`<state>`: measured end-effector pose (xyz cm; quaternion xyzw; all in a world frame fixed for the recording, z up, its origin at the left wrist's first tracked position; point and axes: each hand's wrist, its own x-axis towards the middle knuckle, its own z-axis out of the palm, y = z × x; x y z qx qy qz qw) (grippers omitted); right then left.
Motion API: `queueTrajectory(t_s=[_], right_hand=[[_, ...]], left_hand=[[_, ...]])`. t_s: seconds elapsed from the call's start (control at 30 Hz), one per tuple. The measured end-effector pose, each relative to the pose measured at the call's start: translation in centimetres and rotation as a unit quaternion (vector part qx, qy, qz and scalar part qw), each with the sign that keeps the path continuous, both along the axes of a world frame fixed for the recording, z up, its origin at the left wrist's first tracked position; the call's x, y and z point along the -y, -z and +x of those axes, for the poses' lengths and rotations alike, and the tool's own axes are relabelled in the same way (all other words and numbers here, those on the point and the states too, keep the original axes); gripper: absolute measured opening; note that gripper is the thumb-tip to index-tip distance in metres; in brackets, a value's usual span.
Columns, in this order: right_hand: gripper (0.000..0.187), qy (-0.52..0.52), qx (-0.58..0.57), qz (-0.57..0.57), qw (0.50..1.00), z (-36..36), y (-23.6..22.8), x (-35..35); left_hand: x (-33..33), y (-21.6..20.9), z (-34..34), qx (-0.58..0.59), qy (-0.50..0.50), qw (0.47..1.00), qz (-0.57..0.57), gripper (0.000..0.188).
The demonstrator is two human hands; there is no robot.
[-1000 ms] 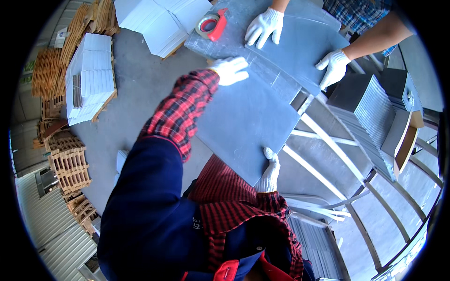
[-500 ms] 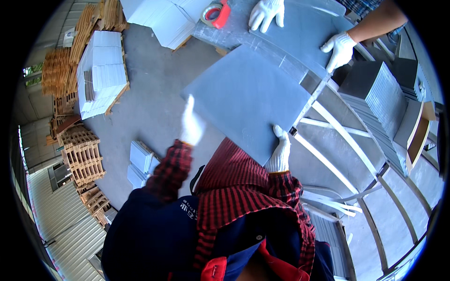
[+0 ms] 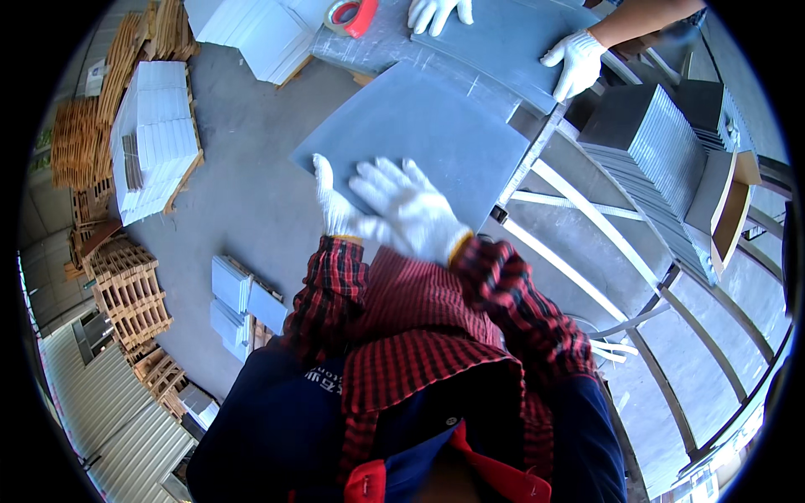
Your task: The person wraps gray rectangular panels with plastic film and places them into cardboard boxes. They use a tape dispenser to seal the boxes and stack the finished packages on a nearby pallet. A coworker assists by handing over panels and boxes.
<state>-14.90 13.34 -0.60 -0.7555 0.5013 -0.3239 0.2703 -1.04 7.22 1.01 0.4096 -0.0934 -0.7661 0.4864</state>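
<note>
A square dark-grey slab [image 3: 419, 126] lies in front of me, its far side at the worktable [image 3: 381, 46] and one corner pointing toward my body. My left hand [image 3: 340, 210], in a white knitted glove, is at the slab's near left edge. Its thumb stands up and apart, while its other fingers are partly hidden behind my right hand. My right hand [image 3: 411, 210], gloved alike and a little blurred, crosses over the left with its fingers spread above the slab. The two hands overlap; I cannot tell whether either one presses on the slab. Neither appears to grip anything.
Across the table a co-worker's gloved hands [image 3: 577, 65] rest on another grey slab [image 3: 503, 50]. A red tape dispenser [image 3: 350, 17] lies beside them. To the right are stacked slabs [image 3: 662, 121], an open carton [image 3: 731, 205] and a metal frame [image 3: 599, 222]. Pallets [image 3: 130, 281] stand left.
My right hand has let go of the slab's near right edge and swung left over my left hand. My left hand has come in closer to it. The whole view has shifted slightly.
</note>
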Motion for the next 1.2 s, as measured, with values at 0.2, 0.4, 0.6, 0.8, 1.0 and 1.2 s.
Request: queueTrajectory(t_s=[0.2, 0.4, 0.6, 0.8, 1.0, 1.2], right_hand=[[0.054, 0.165, -0.126, 0.094, 0.974, -12.2, 9.3, 7.3], [0.062, 0.207, -0.152, 0.140, 0.956, -11.4, 7.8, 2.8], [0.058, 0.071, -0.006, 0.018, 0.997, -4.1, -4.2, -5.6], [0.076, 0.139, 0.025, 0.087, 0.986, -9.5, 0.7, -11.5], [0.061, 0.290, -0.111, 0.059, 0.949, -11.7, 7.5, -4.6], [0.059, 0.264, -0.117, 0.079, 0.954, -11.6, 8.6, -2.9]], left_hand=[[0.2, -1.9, -1.8, 0.083, -0.052, 0.995, 0.030, 0.067], [0.7, -3.4, -3.3, 0.146, -0.086, 0.985, 0.032, 0.069], [1.7, -1.5, -1.5, 0.098, -0.015, 0.995, -0.001, 0.070], [1.6, -1.7, -1.6, 0.105, -0.035, 0.994, 0.009, 0.069], [3.2, -3.7, -2.8, 0.054, -0.010, 0.998, 0.031, 0.048], [4.8, -1.1, -0.2, 0.196, 0.037, 0.980, 0.010, 0.025]])
